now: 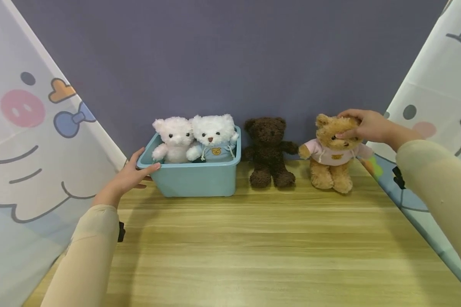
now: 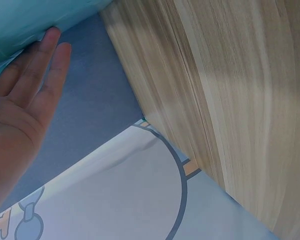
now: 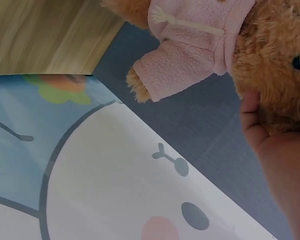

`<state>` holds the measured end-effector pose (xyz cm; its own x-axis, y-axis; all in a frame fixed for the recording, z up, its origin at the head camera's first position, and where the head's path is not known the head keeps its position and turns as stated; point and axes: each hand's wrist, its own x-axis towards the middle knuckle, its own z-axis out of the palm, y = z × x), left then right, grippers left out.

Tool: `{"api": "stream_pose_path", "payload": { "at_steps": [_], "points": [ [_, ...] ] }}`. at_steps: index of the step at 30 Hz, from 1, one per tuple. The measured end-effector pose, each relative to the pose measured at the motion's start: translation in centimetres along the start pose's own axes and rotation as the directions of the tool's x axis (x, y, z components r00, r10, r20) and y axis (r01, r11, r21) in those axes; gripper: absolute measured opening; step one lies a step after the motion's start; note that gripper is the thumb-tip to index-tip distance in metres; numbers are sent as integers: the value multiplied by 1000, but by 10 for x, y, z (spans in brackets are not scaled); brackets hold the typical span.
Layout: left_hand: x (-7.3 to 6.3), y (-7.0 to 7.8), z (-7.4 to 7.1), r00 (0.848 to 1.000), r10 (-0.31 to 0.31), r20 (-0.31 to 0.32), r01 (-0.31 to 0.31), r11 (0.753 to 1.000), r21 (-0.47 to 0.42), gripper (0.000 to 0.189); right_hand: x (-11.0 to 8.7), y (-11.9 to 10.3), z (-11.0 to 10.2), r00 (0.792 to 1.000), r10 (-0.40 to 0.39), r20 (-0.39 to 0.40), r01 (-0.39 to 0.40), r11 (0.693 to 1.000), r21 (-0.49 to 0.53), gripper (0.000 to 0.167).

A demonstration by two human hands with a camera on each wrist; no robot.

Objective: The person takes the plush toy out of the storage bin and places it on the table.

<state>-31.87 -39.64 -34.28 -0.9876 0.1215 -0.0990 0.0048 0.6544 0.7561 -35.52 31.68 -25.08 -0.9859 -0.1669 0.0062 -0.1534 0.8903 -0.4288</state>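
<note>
The right grip (image 1: pixel 365 125) holds the tan bear (image 1: pixel 336 155) by the head, thumb and fingers sunk into curly plush. The bear is upright at the right of the bench (image 1: pixel 261 238), its feet at the wood; whether they bear weight I cannot tell. The left grip (image 1: pixel 132 172) lies unclenched, fingers fairly straight, against the bin (image 1: pixel 196 181) at its left end. The step in hand seems to be taking hold of the bear while steadying the bin; a move from here calls for a firm pinch, as the soft head could twist or give. The bear's pink hoodie looks fleecy, with pale cords. Between bear and bin sits a dark brown bear (image 1: pixel 270 147), tightly curled. The bin is smooth, glossy blue plastic with rounded corners, holding two fluffy bears: a pale one (image 1: pixel 176 143) and a white one (image 1: pixel 215 132) in a blue hoodie. Grey cloth (image 1: pixel 246 55) hangs behind.
</note>
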Motion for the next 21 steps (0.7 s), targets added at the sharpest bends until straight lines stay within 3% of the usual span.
{"api": "stream_pose_path", "payload": {
  "at_steps": [6, 13, 21],
  "points": [
    [-4, 3, -1, 1000, 0, -1, 0, 1000, 6, 110, 3, 8, 14, 1000, -15, 12, 15, 999, -48, 86],
    [-9, 7, 1, 1000, -9, 5, 9, 1000, -2, 110, 10, 16, 32, 1000, -25, 9, 25, 999, -28, 85],
    [-8, 7, 1, 1000, -3, 2, 3, 1000, 1, 110, 13, 18, 37, 999, -49, -15, 48, 994, -101, 80]
  ]
}}
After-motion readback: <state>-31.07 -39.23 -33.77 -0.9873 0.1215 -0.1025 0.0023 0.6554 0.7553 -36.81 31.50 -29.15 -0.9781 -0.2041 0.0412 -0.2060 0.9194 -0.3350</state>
